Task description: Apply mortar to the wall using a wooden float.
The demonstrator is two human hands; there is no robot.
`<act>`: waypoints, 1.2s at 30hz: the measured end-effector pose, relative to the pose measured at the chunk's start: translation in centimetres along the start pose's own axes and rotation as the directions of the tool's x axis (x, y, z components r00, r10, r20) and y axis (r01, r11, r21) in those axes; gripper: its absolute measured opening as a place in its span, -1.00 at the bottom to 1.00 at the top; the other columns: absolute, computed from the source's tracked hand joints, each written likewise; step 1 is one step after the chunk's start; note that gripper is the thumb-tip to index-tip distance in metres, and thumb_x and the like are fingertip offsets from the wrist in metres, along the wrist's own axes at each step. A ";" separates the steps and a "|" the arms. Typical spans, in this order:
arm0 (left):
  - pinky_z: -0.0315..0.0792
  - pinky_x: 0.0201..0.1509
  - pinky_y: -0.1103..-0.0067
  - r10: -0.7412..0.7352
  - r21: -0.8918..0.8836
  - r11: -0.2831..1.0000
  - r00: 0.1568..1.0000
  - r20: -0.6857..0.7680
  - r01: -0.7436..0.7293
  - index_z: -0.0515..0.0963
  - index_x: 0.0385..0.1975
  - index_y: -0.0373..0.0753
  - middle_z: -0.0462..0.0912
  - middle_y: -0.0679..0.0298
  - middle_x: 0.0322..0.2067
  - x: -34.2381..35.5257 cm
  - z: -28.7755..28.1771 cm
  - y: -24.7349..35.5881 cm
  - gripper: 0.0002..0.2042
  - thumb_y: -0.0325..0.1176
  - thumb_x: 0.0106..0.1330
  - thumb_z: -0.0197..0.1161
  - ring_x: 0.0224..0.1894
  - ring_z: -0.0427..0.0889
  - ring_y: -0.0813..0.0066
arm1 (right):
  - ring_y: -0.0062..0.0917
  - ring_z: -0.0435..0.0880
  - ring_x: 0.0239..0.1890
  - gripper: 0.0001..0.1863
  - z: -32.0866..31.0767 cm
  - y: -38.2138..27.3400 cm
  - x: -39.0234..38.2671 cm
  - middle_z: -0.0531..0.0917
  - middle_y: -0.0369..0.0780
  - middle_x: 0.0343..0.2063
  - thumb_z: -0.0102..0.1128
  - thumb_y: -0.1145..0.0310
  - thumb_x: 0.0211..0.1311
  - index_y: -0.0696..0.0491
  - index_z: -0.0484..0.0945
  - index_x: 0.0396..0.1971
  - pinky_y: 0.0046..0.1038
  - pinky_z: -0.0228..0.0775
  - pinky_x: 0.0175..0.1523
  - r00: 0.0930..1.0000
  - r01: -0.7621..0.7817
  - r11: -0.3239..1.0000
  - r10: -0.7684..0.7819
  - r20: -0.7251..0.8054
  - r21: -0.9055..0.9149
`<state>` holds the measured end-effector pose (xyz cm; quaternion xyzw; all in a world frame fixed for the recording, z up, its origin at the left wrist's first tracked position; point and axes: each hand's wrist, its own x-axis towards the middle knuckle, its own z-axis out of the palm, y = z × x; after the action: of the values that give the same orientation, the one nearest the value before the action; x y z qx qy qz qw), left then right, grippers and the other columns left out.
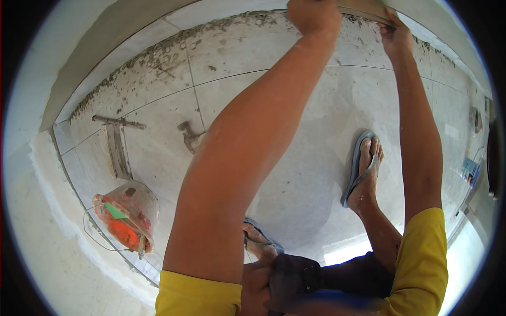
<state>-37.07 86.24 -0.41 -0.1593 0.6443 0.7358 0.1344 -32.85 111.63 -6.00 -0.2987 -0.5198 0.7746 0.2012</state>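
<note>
At the top, by the foot of the wall, my left hand [315, 17] is closed like a fist. The picture's edge cuts it off, so what it grips cannot be made out. A flat grey-brown strip [363, 7], perhaps tile, lies along the wall between my hands. Around its right end my right hand [397, 38] has its fingers and thumb closed. Below my left forearm's level, on the tiled floor [295, 137], lies a hammer [188, 136], its handle partly hidden behind that arm.
Left of the hammer are a metal bar [119, 122] and a mortar-stained wooden piece [117, 151]. A bucket [143, 203] with an orange inside, a green piece and a wire handle stands nearer. Mortar crumbs [158, 52] line the wall. My sandalled feet [365, 168] rest on the floor.
</note>
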 end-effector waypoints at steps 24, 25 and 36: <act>0.66 -0.10 0.42 -0.129 -0.512 0.856 0.987 -0.097 0.062 0.32 0.02 -0.49 0.56 -0.12 -0.17 2.3 -12.4 0.7 -0.54 -0.16 0.44 -0.26 -0.23 0.65 0.06 | -0.49 0.50 -0.60 -0.84 19.9 5.1 -14.0 0.53 -0.18 -0.52 0.18 0.38 0.20 0.17 0.48 -0.42 -0.48 0.35 -0.58 0.993 -0.096 0.994 0.100 0.057 -0.059; 0.65 -0.08 0.40 -0.059 -0.458 0.889 0.990 -0.128 -0.007 0.34 0.04 -0.43 0.56 -0.09 -0.13 3.0 -14.7 1.3 -0.55 -0.15 0.44 -0.26 -0.19 0.64 0.06 | -0.35 0.59 -0.50 -0.79 22.1 6.6 -14.6 0.56 -0.09 -0.45 0.16 0.35 0.22 0.18 0.42 -0.28 -0.37 0.47 -0.44 0.987 -0.070 0.996 0.077 0.140 -0.060; 0.30 0.31 0.26 -0.049 -0.358 0.929 0.934 -0.354 -0.087 0.25 0.15 -0.30 0.37 0.01 0.09 -3.5 -38.3 6.2 -0.62 -0.17 0.51 -0.20 0.17 0.37 0.11 | -0.49 0.57 -0.67 -0.73 36.4 12.5 -34.6 0.60 -0.13 -0.51 0.22 0.44 0.12 0.31 0.47 -0.26 -0.49 0.45 -0.63 0.882 -0.420 0.907 0.398 0.252 0.036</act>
<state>-34.05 47.49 2.08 -0.3061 0.5099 0.8036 -0.0242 -31.67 60.41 1.40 -0.2970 -0.4300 0.8524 -0.0176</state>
